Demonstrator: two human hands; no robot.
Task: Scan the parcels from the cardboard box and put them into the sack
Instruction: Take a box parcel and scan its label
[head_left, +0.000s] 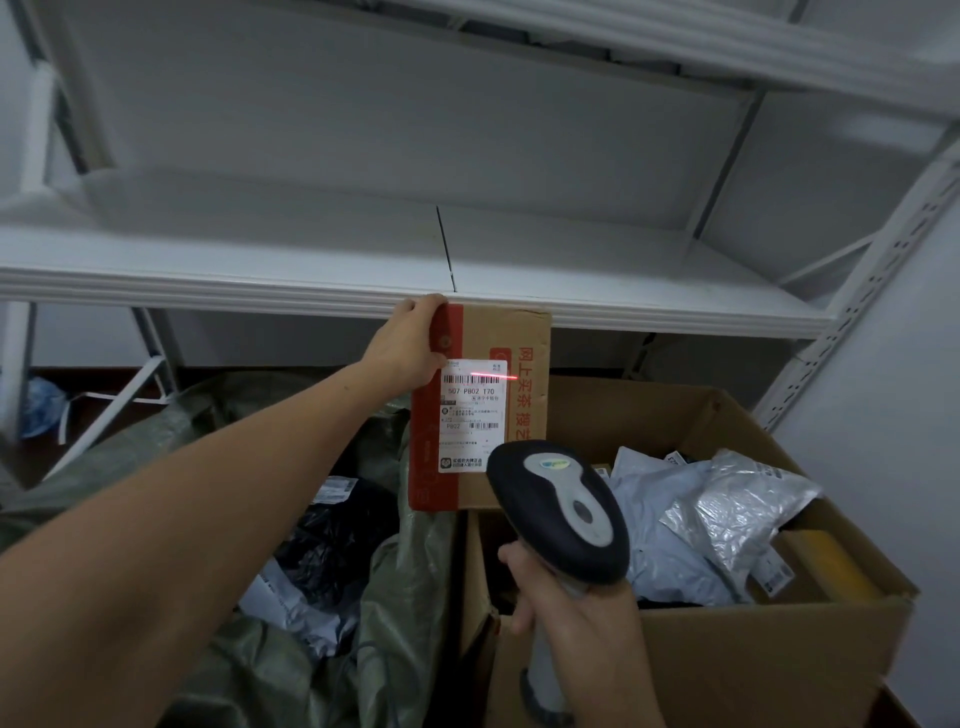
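Note:
My left hand (410, 343) grips the upper left corner of a brown parcel box with red tape (514, 415), held upright above the gap between sack and carton. Its white shipping label faces me, and a red laser line crosses the top barcode. My right hand (576, 618) holds the handle of a dark barcode scanner (558, 512), whose head points at the label. The open cardboard box (753, 660) at lower right holds several grey and silver mailer bags (727, 514). The green sack (400, 613) lies open at lower left with dark and white parcels inside.
White metal shelving (260, 280) runs across just behind the held parcel, with a slotted upright post (857, 317) at the right. A blue plastic bag (44, 405) lies on the floor at far left. A yellow-taped box (826, 564) sits inside the carton's right side.

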